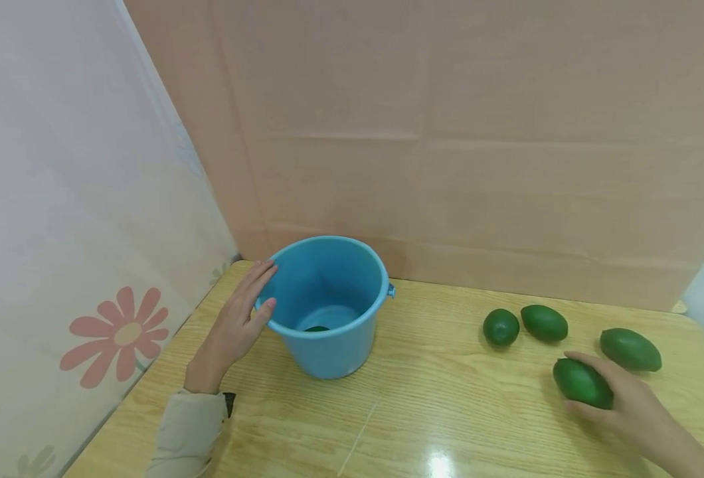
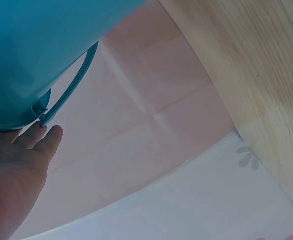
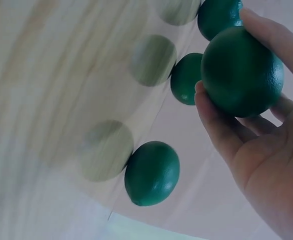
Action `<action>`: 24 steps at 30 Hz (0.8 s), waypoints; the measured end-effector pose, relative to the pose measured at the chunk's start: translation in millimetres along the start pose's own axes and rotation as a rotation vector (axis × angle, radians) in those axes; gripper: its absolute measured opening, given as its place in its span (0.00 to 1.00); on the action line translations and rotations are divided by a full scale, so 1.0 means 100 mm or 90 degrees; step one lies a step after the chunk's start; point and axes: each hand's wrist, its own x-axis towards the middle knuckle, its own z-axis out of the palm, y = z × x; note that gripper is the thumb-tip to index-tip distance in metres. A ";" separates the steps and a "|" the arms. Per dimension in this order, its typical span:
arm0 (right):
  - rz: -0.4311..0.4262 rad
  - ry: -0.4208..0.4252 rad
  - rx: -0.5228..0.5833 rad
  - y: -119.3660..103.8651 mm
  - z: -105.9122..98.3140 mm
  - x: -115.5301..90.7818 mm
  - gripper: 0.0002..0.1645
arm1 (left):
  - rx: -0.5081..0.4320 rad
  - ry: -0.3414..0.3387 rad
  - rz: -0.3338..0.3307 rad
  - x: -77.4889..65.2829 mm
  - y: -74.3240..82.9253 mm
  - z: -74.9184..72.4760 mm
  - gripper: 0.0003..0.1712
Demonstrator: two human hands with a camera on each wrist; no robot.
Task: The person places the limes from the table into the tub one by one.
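Observation:
A blue plastic bucket (image 1: 328, 358) stands on the table, with part of a green fruit (image 1: 317, 328) showing at its bottom. My left hand (image 1: 235, 332) rests against the left of the rim, fingers straight; in the left wrist view its fingertips lie beside the bucket's handle (image 2: 74, 85). On the right, my right hand (image 1: 627, 398) grips a smooth green lime (image 1: 582, 383) between thumb and fingers. The right wrist view shows this lime (image 3: 241, 72) close, held over the fingers. Just beyond the hand lie three more limes: one (image 1: 501, 327), another (image 1: 544, 323) and a third (image 1: 629, 349).
The light wooden table (image 1: 436, 392) has a glossy top that reflects the limes. A pinkish-brown sheet (image 1: 447, 166) hangs along its back edge. To the left hangs a pale cloth (image 1: 89, 199) with a red flower print.

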 end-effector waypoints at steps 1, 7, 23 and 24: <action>-0.005 0.004 -0.001 -0.01 0.00 0.01 0.45 | 0.000 0.000 0.000 0.00 0.00 0.00 0.31; -0.013 0.000 -0.001 -0.12 -0.06 0.09 0.44 | -0.001 0.001 -0.002 0.00 0.01 -0.01 0.30; -0.050 0.018 0.038 -0.35 -0.14 0.19 0.43 | 0.000 -0.002 -0.002 0.01 0.01 0.00 0.30; -0.052 0.017 0.040 -0.37 -0.14 0.19 0.43 | 0.000 -0.002 -0.002 0.01 0.01 0.00 0.30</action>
